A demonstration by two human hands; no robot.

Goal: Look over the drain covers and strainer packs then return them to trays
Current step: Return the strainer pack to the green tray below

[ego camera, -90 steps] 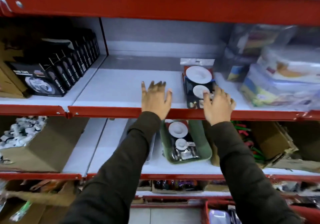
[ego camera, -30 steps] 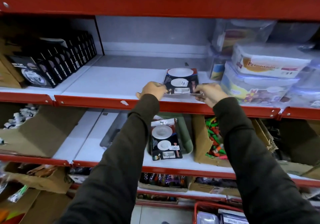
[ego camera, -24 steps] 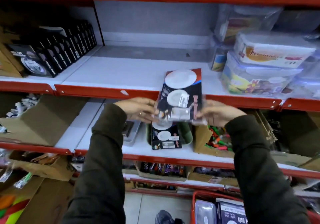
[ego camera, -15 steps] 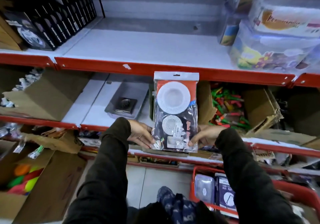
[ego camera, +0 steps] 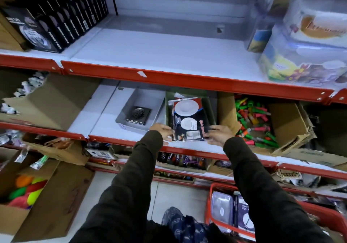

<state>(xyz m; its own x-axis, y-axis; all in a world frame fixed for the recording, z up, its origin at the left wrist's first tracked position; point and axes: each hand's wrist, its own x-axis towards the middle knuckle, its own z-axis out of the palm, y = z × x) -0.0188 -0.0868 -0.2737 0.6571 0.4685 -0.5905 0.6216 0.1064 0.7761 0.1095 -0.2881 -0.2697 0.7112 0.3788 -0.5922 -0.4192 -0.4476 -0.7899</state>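
the left hand (ego camera: 163, 131) and right hand (ego camera: 220, 133) each pinch a lower corner of the strainer pack (ego camera: 188, 120), fingers clamped on its near edge. the pack lies tilted in the green tray (ego camera: 211, 109) at the front edge of the middle shelf (ego camera: 105, 130). just left, a grey tray (ego camera: 146, 98) holds a square drain cover (ego camera: 138, 114).

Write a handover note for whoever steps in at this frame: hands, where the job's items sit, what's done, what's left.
Left hand and right hand each pinch a bottom corner of the strainer pack.
The pack lies over the green tray on the middle shelf, its near end past the tray's front.
A square metal drain cover sits in the grey tray beside it.
Left: push the pack fully in, let go.
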